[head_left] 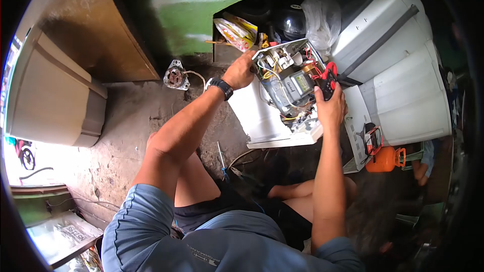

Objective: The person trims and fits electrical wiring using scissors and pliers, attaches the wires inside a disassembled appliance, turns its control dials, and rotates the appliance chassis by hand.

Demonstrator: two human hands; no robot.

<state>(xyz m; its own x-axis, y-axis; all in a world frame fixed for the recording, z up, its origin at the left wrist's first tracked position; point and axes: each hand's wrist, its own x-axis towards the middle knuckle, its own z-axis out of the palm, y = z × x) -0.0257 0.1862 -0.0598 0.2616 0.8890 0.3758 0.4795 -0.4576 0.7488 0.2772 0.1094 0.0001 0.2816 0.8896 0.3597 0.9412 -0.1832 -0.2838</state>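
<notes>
In front of me, an opened white appliance is tilted, its wires, grey metal box and other inner parts exposed. My left hand, with a dark watch on the wrist, is closed on the casing's upper left edge. In my right hand is a red and black clamp meter, held over the casing's right side with its red jaw pointing away from me. The thumb lies along the meter's near end; the other fingers are mostly hidden behind it.
A small motor with a cable lies on the floor at left, and a screwdriver lies nearer me. At right are large white appliance bodies, an orange canister and a red-black device. A plastic bag hangs behind.
</notes>
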